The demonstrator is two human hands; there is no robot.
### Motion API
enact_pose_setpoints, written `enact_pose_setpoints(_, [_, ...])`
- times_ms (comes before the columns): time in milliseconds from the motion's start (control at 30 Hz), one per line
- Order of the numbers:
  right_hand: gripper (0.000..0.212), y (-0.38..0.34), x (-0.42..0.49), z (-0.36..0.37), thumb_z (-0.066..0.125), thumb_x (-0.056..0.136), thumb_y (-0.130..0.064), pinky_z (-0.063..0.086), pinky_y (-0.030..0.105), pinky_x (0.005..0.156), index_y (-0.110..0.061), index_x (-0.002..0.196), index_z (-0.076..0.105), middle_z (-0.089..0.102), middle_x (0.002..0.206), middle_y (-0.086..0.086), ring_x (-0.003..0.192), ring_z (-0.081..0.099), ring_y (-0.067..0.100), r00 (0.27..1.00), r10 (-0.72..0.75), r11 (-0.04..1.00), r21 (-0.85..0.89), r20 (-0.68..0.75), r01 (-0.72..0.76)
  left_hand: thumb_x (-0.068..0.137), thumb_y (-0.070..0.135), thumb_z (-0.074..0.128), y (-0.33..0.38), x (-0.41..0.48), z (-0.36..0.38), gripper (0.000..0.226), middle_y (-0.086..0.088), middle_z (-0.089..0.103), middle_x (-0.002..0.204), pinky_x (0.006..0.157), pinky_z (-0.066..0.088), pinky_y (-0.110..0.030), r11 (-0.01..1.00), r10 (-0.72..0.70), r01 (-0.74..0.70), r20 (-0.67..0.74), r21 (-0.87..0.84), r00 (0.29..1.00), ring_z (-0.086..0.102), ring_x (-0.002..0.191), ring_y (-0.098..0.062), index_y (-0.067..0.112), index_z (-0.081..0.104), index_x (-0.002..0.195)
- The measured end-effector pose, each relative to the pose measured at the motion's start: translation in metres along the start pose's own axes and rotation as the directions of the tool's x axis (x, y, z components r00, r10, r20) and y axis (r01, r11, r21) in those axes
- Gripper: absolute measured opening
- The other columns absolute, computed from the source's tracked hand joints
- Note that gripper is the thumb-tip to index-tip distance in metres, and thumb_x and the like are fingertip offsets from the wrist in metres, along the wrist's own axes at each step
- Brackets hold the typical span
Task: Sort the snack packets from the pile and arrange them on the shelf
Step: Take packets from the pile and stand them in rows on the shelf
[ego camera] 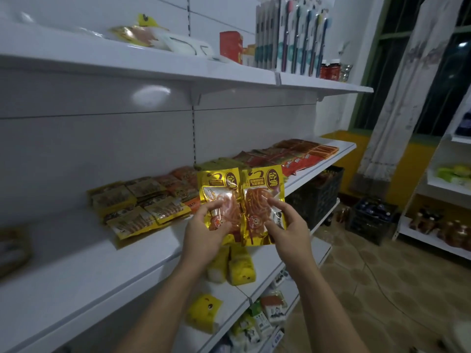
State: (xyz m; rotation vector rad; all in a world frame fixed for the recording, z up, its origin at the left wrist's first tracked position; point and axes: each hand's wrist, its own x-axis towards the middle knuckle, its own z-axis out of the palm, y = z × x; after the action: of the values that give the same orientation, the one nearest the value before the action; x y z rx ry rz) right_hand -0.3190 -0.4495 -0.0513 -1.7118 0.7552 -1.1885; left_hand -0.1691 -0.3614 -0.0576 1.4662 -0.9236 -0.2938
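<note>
**Q:** Which step of the task is shown?

**A:** Two gold packets are held up at the centre of the frame, side by side and edge to edge, in front of the middle shelf (76, 263). The left packet (219, 186) is grasped at its lower half by the left hand (204, 228), with the fingers curled round its edge. The right packet (262, 187) is pinched low down by the right hand (288, 225), with fingertips pressed on its face. Sorting is judged to be the step in hand: a matching pair is picked out, and neither packet is yet laid down.

**Q:** How are the packets oriented?

**A:** The long axis of each is set nearly upright in the frame. The printed headers are pointed toward the top of the frame, and the clear windows, filled with orange strips, are turned to the camera.

**Q:** What is called for by the next move?

**A:** A row (142, 202) of packets is laid flat along the shelf, from left of centre to the red packets (295, 161) at the upper right. Bare shelf is seen at the lower left. Each packet would need to be tipped from upright to flat and set beside its own kind. Whether that kind is already in the row cannot be told, as part of the row is hidden behind the pair. Release is best left until each packet is borne by the shelf.
</note>
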Motion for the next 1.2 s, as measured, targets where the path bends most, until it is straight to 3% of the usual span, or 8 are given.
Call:
enact_pose_setpoints(167, [0.040, -0.005, 0.007, 0.063, 0.065, 0.091, -0.005, 0.046, 0.040, 0.104, -0.033, 0.119, 0.062, 0.054, 0.112, -0.035, 0.123, 0.048, 0.004, 0.996, -0.005, 0.999, 0.051, 0.085, 0.001, 0.086, 0.011, 0.075, -0.011, 0.006, -0.062, 0.042, 0.023, 0.057, 0.123, 0.093, 0.039, -0.019, 0.999, -0.004, 0.007, -0.076, 0.039, 0.997, 0.046, 0.121, 0.001, 0.036, 0.060, 0.116])
enact_pose_setpoints(367, [0.038, -0.018, 0.004, 0.147, 0.067, 0.089, -0.008, 0.053, 0.054, 0.090, -0.041, 0.106, 0.065, 0.064, 0.112, -0.022, 0.111, 0.062, 0.019, 0.983, -0.021, 0.997, 0.072, 0.180, 0.008, 0.085, 0.017, 0.076, -0.027, 0.013, -0.147, 0.036, 0.029, 0.056, 0.107, 0.087, 0.042, -0.026, 0.995, -0.072, 0.088, -0.259, 0.052, 0.963, 0.052, 0.107, -0.003, 0.035, 0.061, 0.112])
enact_pose_setpoints(500, [0.029, -0.032, -0.001, 0.191, 0.067, 0.091, -0.012, 0.053, 0.050, 0.094, -0.028, 0.116, 0.067, 0.061, 0.109, -0.027, 0.112, 0.062, 0.015, 0.972, -0.035, 0.996, 0.087, 0.231, 0.015, 0.071, 0.005, 0.084, -0.041, 0.023, -0.208, 0.046, 0.019, 0.067, 0.099, 0.070, 0.049, -0.009, 0.989, -0.143, 0.138, -0.447, -0.043, 0.883, 0.063, 0.091, -0.002, 0.031, 0.067, 0.105])
enact_pose_setpoints(633, [0.028, -0.041, -0.004, 0.229, 0.068, 0.091, -0.014, 0.052, 0.038, 0.097, -0.026, 0.116, 0.067, 0.062, 0.110, -0.024, 0.113, 0.058, 0.005, 0.953, -0.054, 0.996, 0.087, 0.298, 0.029, 0.071, -0.006, 0.078, -0.055, 0.031, -0.256, 0.052, 0.001, 0.067, 0.108, 0.064, 0.045, -0.005, 0.979, -0.191, 0.196, -0.548, -0.049, 0.814, 0.061, 0.095, -0.012, 0.016, 0.068, 0.116])
enact_pose_setpoints(767, [0.025, -0.051, -0.009, 0.265, 0.068, 0.092, -0.015, 0.050, 0.013, 0.082, -0.025, 0.115, 0.067, 0.063, 0.108, -0.022, 0.110, 0.058, 0.003, 0.931, -0.065, 0.993, 0.113, 0.358, 0.025, 0.081, -0.002, 0.071, -0.068, 0.030, -0.282, 0.037, -0.001, 0.060, 0.099, 0.063, 0.042, -0.021, 0.942, -0.271, 0.336, -0.570, 0.009, 0.776, 0.056, 0.089, -0.015, 0.013, 0.064, 0.114])
enact_pose_setpoints(867, [0.030, -0.055, -0.011, 0.290, 0.061, 0.095, -0.010, 0.047, 0.016, 0.082, -0.024, 0.121, 0.067, 0.065, 0.113, -0.016, 0.109, 0.058, 0.006, 0.898, -0.035, 0.998, 0.069, 0.438, 0.005, 0.083, 0.000, 0.068, -0.072, 0.030, -0.291, 0.025, 0.000, 0.061, 0.091, 0.061, 0.040, -0.020, 0.913, -0.321, 0.406, -0.533, 0.046, 0.782, 0.059, 0.093, -0.019, 0.019, 0.062, 0.099])
enact_pose_setpoints(1000, [0.038, -0.061, -0.011, 0.319, 0.057, 0.091, -0.002, 0.044, 0.005, 0.067, -0.019, 0.123, 0.066, 0.065, 0.115, -0.007, 0.103, 0.058, 0.009, 0.853, -0.013, 0.999, -0.035, 0.521, 0.037, 0.091, 0.007, 0.061, -0.068, 0.026, -0.317, 0.012, -0.003, 0.064, 0.097, 0.067, 0.036, -0.021, 0.861, -0.332, 0.468, -0.478, 0.200, 0.813, 0.055, 0.092, -0.019, 0.017, 0.062, 0.097])
enact_pose_setpoints(1200, [0.041, -0.070, -0.013, 0.366, 0.050, 0.088, 0.007, 0.043, 0.020, 0.080, -0.011, 0.121, 0.066, 0.063, 0.112, -0.002, 0.107, 0.056, 0.015, 0.807, 0.035, 0.993, -0.109, 0.590, 0.036, 0.074, 0.026, 0.078, -0.068, 0.009, -0.368, 0.021, -0.003, 0.065, 0.104, 0.084, 0.040, -0.028, 0.814, -0.356, 0.511, -0.457, 0.276, 0.815, 0.059, 0.109, -0.026, 0.024, 0.064, 0.089])
